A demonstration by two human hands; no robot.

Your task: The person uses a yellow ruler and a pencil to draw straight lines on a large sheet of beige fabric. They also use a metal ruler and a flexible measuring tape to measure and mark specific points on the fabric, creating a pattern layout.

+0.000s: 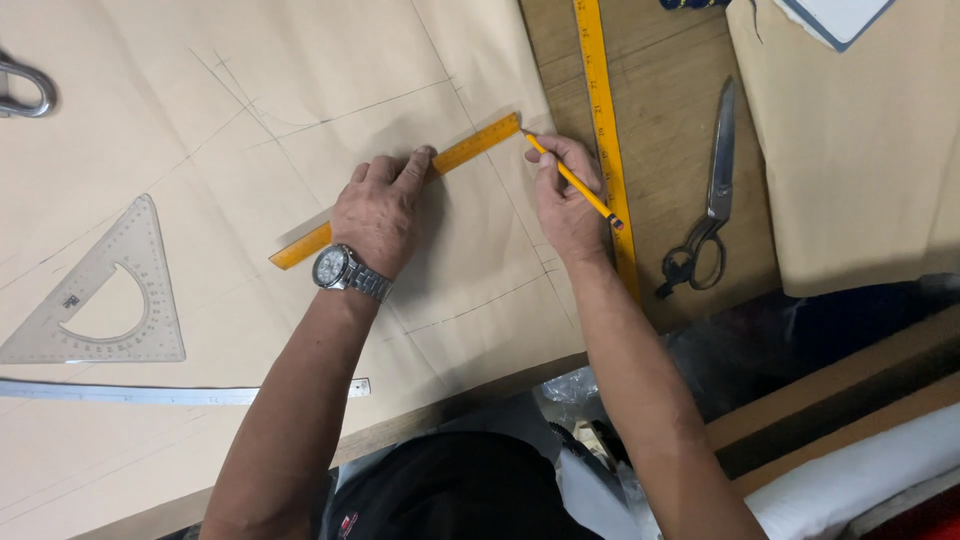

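My left hand, with a metal watch on its wrist, presses flat on a short orange ruler that lies at a slant on a big sheet of tan pattern paper. My right hand grips a yellow pencil, whose tip touches the paper at the ruler's upper right end. Thin pencil lines cross the paper around both hands.
A long yellow ruler lies along the paper's right edge on the wooden table. Large dark shears rest to its right, beside another tan sheet. A clear set square and a white ruler lie at left.
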